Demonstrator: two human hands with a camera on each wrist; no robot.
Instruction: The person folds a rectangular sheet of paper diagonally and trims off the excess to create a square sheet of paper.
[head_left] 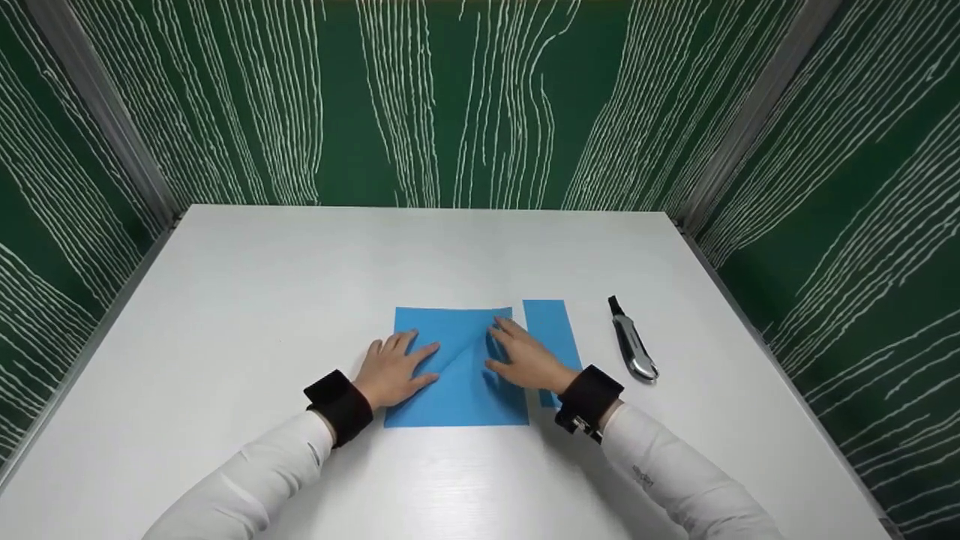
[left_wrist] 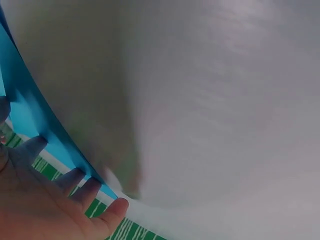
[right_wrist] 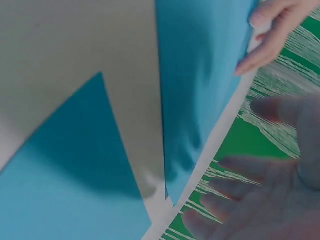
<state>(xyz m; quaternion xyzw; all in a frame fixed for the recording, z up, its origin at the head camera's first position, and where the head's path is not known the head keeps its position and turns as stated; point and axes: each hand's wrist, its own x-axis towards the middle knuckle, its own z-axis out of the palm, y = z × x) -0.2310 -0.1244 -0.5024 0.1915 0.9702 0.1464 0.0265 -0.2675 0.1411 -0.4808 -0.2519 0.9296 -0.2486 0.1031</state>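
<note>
A square sheet of blue paper [head_left: 457,405] lies on the white table, a diagonal crease running towards its upper right corner. My left hand [head_left: 394,369] rests on the sheet's left part with the fingers spread. Above the right side of the sheet, my right hand [head_left: 525,356] has its fingers extended, fingertips close over the paper near the upper right corner. In the right wrist view that right hand [right_wrist: 255,185] is apart from the paper, its fingers loose and holding nothing. The left wrist view shows the left fingers [left_wrist: 35,145] along the sheet's edge.
A narrow blue paper strip [head_left: 545,319] lies just right of the sheet, partly under my right hand and wrist. Farther right is a silver and black utility knife [head_left: 634,346]. Green walls with white lines [head_left: 375,112] border the table [head_left: 300,255].
</note>
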